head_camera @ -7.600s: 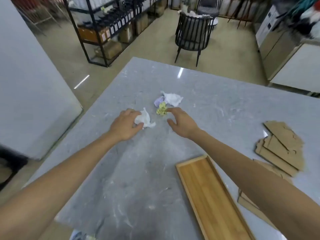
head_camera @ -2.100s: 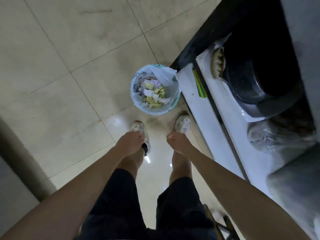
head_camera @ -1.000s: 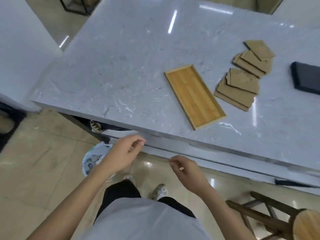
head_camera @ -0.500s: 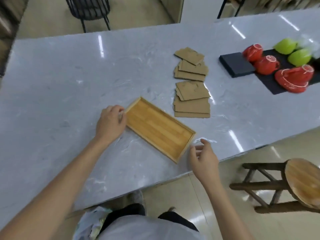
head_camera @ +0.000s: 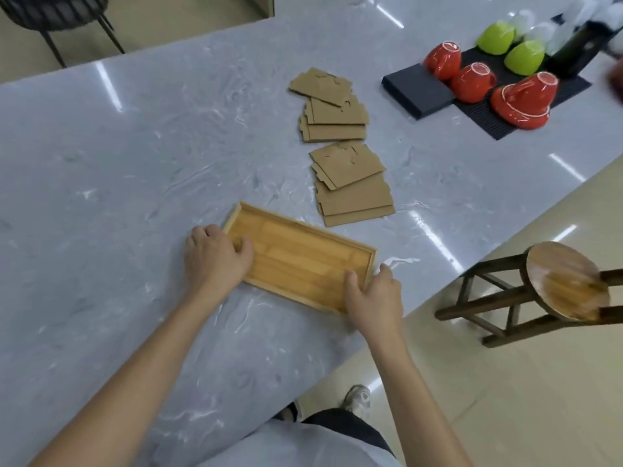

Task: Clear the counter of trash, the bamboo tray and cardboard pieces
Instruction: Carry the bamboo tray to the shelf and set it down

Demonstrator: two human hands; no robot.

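Note:
A shallow bamboo tray lies flat on the grey marble counter, near its front edge. My left hand grips the tray's left short end, thumb inside the rim. My right hand grips the right short end, thumb over the rim. Beyond the tray lie two loose piles of brown cardboard pieces, the nearer pile and the farther pile. No crumpled trash shows on the counter.
At the back right a black mat carries upturned red cups and green cups. A wooden stool stands on the floor to the right of the counter. A black chair is at far left.
Both hands have closed onto the tray's two short ends; half a second ago the left only touched its corner and the right hovered open beside it. Earlier, the crumpled paper went into the floor bin.

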